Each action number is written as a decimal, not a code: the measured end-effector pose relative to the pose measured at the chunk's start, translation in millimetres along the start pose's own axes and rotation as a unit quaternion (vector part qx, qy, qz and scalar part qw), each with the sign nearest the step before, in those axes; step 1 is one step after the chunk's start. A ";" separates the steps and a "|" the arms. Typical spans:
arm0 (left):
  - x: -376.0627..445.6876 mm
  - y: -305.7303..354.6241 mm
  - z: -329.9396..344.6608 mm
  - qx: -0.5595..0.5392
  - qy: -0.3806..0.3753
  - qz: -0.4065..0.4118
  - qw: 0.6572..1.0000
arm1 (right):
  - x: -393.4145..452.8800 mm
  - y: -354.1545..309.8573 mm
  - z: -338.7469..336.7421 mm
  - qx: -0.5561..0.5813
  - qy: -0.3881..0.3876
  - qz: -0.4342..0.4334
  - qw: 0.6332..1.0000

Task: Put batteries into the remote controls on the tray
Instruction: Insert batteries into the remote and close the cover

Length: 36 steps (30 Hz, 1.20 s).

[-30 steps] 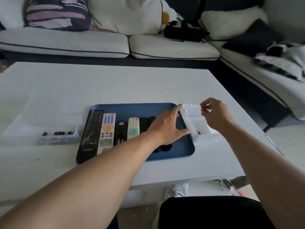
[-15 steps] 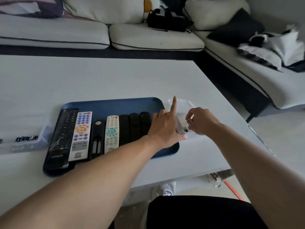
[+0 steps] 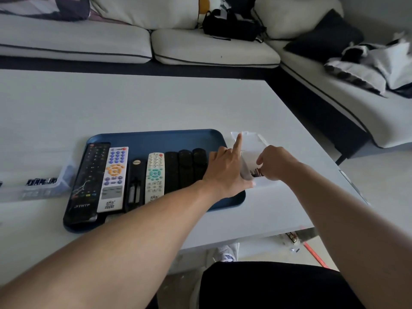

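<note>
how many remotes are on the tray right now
7, side by side on the blue tray: a long black remote at the left end, a white one with purple buttons, a narrow black one, a white one with teal buttons, then three black ones. The left hand may hide more.

The tray (image 3: 156, 137) sat on the table (image 3: 156, 103) toward its near edge, and the remotes lay side by side in it, running from near rim to far. At the tray's left end lay the longest remote (image 3: 88, 181); right of it a keypad remote (image 3: 113, 179), then a narrow remote (image 3: 135, 181), then another keypad remote (image 3: 155, 177), then three slim remotes (image 3: 185, 168) toward the right end. Off the tray's left rim, by the table's left edge, stood a box (image 3: 44, 188) with batteries (image 3: 41, 181) in it. Just beyond the tray's right rim, near the table's right edge, stood a second box (image 3: 252, 143), batteries (image 3: 256, 172) in its near end.
</note>
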State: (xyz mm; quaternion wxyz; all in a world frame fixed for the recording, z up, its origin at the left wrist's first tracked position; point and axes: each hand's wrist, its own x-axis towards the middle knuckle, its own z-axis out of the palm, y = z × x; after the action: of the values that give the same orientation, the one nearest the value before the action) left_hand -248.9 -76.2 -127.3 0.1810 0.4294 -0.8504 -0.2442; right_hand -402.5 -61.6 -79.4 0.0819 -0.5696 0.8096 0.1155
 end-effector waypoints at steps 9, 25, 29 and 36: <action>-25.0 -20.5 -40.9 0.037 0.016 -0.012 0.999 | 2.5 -17.2 -17.4 -0.017 0.044 0.005 0.999; -166.6 -159.8 -180.6 0.045 0.329 -0.286 0.899 | -80.0 -269.4 -54.6 0.038 0.198 -0.387 0.900; -204.1 -199.5 -200.5 0.044 0.397 -0.402 0.824 | -90.5 -312.0 -48.0 0.051 0.154 -0.449 0.878; -249.1 -266.2 -221.2 -0.056 0.374 -0.556 0.740 | -91.2 -361.3 -36.4 0.093 0.069 -0.501 0.858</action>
State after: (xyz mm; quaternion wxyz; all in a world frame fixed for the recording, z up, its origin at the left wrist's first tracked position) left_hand 177.4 -66.0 -123.4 0.3399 0.8721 -0.3094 -0.1682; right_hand -31.7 -106.6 -54.2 0.1257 -0.8942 0.4258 -0.0565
